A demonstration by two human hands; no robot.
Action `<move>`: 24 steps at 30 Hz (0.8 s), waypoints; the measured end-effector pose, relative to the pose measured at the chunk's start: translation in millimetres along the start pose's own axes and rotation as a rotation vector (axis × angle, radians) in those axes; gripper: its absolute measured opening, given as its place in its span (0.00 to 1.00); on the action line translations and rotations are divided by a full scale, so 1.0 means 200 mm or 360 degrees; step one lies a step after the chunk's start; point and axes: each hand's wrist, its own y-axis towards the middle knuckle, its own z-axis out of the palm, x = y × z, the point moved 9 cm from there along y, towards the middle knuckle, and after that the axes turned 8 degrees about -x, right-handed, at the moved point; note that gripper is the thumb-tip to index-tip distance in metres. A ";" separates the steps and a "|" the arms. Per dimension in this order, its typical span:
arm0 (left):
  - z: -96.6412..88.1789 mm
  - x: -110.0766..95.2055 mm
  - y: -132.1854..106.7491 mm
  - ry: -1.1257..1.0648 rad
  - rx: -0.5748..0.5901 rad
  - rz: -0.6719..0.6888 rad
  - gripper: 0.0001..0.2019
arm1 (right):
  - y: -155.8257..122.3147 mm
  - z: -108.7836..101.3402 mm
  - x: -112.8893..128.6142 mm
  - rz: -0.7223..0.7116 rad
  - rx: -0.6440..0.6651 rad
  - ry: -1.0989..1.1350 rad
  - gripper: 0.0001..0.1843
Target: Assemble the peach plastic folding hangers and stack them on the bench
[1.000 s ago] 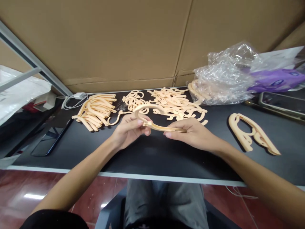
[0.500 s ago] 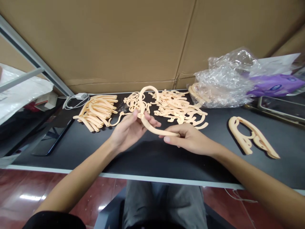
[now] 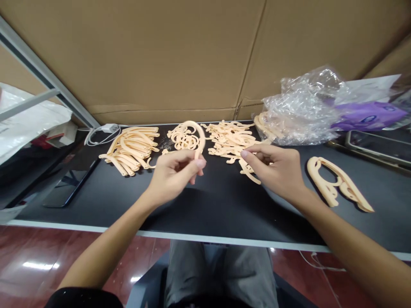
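My left hand (image 3: 173, 173) pinches a cream plastic hanger hook (image 3: 201, 139) between thumb and fingers. The hook stands upright and curls over to the left; its lower end is hidden by the fingers. At the near edge of the right pile of small hanger pieces (image 3: 229, 132), my right hand (image 3: 278, 167) is closed, thumb towards the index finger. A curved hanger piece (image 3: 252, 174) sticks out under those fingers, apparently in their grip, though the contact is hidden. Behind the hook lies a heap of loose hooks (image 3: 184, 139).
Long hanger arms (image 3: 131, 147) are stacked to the left, near a white charger cable (image 3: 102, 134) and a dark phone (image 3: 69, 186). On the right lie a folded hanger (image 3: 338, 182), clear plastic bags (image 3: 302, 115) and a purple packet (image 3: 369, 115). Cardboard (image 3: 170, 55) walls the back.
My right hand has left the long curved part near the hook and shifted right to the small pieces, one of which has moved. My left hand has turned the hook to face left.
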 end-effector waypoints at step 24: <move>-0.18 -0.02 -0.01 -0.0134 -0.0617 0.0456 0.12 | -0.17 0.84 0.56 -0.0937 0.0794 0.0190 0.18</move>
